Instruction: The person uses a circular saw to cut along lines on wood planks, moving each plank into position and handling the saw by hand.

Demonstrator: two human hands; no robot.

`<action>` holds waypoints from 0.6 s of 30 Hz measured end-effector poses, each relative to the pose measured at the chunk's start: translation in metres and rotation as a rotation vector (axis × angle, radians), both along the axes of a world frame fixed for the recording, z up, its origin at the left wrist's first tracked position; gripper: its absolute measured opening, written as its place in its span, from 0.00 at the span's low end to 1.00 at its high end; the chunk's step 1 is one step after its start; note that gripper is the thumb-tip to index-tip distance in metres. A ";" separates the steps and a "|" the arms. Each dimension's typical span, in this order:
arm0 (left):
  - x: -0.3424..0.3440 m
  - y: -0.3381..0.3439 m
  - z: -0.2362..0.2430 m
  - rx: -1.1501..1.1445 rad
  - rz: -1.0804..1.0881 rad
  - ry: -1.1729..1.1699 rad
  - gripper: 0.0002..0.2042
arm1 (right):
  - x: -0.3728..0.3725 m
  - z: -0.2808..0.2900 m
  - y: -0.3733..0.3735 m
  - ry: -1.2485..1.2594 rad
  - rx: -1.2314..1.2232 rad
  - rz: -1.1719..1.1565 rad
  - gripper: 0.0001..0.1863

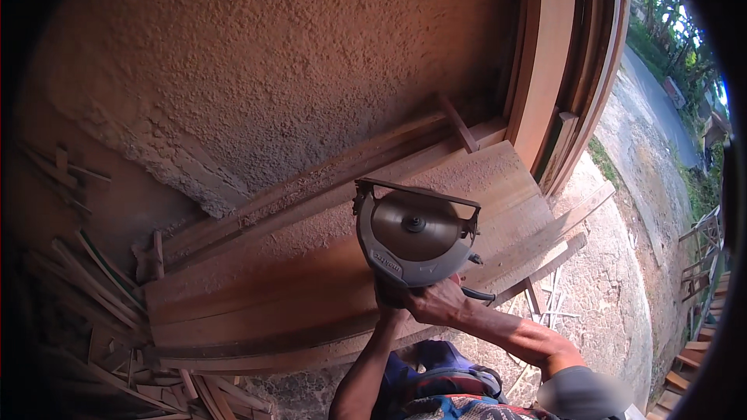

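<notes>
A circular saw (420, 260) with a grey guard is held up in front of me, its round blade (414, 223) facing upward and its base plate on the far side. My right hand (440, 301) is closed on the near end of the saw by its body. Pressed in beside it, my left hand (391, 299) also grips the saw; its fingers are largely hidden under the guard. Below the saw lies a wide reddish-brown plank (272, 288), strewn with sawdust along its far part. The blade appears apart from the wood.
A rough plastered wall (296, 70) rises behind the plank. Tall boards (548, 54) lean at the far right. Wood offcuts (97, 288) are heaped at the left, with more scraps (226, 397) near the front. A beam end (576, 249) juts out at the right over pale ground.
</notes>
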State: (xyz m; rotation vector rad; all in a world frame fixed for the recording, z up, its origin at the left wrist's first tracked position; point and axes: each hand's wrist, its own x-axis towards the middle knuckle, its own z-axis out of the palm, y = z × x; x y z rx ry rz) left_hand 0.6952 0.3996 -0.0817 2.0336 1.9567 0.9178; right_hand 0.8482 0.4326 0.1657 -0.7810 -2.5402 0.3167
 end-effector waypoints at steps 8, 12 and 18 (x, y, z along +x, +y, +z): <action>-0.009 0.004 -0.014 -0.272 -0.175 -0.010 0.32 | -0.008 -0.032 -0.015 -0.051 -0.031 0.082 0.20; -0.025 0.000 0.005 -0.354 -0.217 -0.057 0.29 | -0.014 -0.049 -0.027 -0.136 -0.045 0.060 0.18; -0.075 -0.016 0.108 -0.196 -0.005 -0.417 0.25 | -0.008 -0.055 -0.038 -0.211 0.013 -0.019 0.18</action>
